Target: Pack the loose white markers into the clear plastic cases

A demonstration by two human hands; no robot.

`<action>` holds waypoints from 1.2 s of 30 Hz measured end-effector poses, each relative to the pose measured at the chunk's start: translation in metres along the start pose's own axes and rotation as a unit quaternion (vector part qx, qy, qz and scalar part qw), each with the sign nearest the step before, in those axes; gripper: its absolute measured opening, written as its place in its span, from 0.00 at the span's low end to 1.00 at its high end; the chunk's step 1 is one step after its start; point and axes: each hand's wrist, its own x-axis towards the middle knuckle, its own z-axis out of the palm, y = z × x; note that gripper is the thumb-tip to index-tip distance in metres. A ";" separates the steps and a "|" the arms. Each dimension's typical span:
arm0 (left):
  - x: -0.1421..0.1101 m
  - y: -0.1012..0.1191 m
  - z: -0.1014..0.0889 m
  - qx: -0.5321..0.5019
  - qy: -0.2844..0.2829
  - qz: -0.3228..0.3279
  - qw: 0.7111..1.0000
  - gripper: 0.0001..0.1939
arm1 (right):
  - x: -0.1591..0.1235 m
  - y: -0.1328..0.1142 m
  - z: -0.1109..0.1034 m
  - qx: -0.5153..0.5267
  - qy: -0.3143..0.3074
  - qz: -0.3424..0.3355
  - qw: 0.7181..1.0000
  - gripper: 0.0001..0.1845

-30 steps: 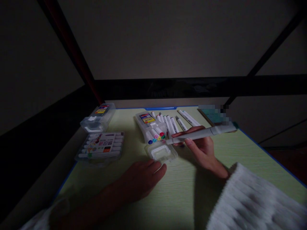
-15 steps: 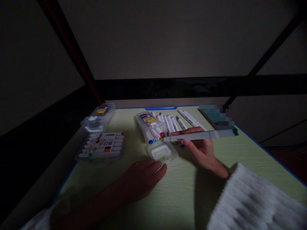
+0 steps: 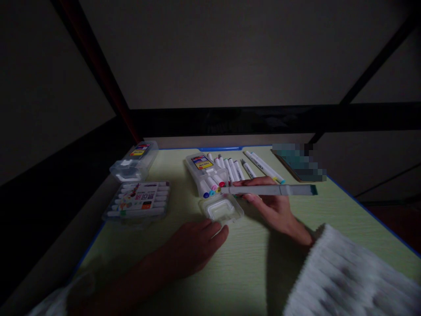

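Note:
My right hand [image 3: 274,208] is closed around a marker [image 3: 263,189] with a pale barrel and a dark green end. It holds the marker nearly level, its left tip just over the mouth of an open clear marker case [image 3: 197,173]. Coloured marker ends, blue, pink, yellow and red, show inside that mouth. The case's hinged lid [image 3: 235,213] lies folded out toward me. My left hand [image 3: 197,245] has its curled fingers at the lid's near edge, thumb and forefinger close together on it.
Loose white markers [image 3: 233,169] lie right of the case, with two longer ones [image 3: 263,166] beyond. A flat packed marker set [image 3: 143,202] and another closed clear case [image 3: 141,158] sit at left. A partly blurred flat object [image 3: 296,164] is at the table's [image 3: 243,272] right edge.
The marker in my right hand has shifted slightly left, and its green end has dipped so that it lies more level. My left hand has hardly moved.

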 end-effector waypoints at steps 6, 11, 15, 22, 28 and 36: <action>0.000 0.000 0.000 -0.001 0.002 -0.006 1.000 0.17 | 0.001 -0.001 0.001 0.007 -0.018 -0.007 1.000 0.09; 0.000 0.000 0.001 0.002 0.003 -0.002 1.000 0.17 | 0.003 -0.002 0.000 -0.023 -0.036 -0.002 0.999 0.08; 0.000 0.000 0.001 0.005 0.003 0.000 1.000 0.17 | 0.004 -0.005 0.001 -0.036 -0.068 -0.009 0.997 0.08; -0.001 0.000 0.002 0.004 0.007 0.007 1.000 0.18 | 0.004 -0.004 0.003 -0.045 -0.106 -0.009 0.993 0.09; -0.001 0.000 0.003 0.008 0.016 -0.001 1.000 0.16 | 0.002 -0.001 0.003 -0.051 -0.110 -0.007 0.993 0.10; -0.001 0.000 0.000 0.006 0.016 0.007 1.000 0.16 | 0.003 -0.003 0.002 -0.051 -0.119 -0.020 0.991 0.10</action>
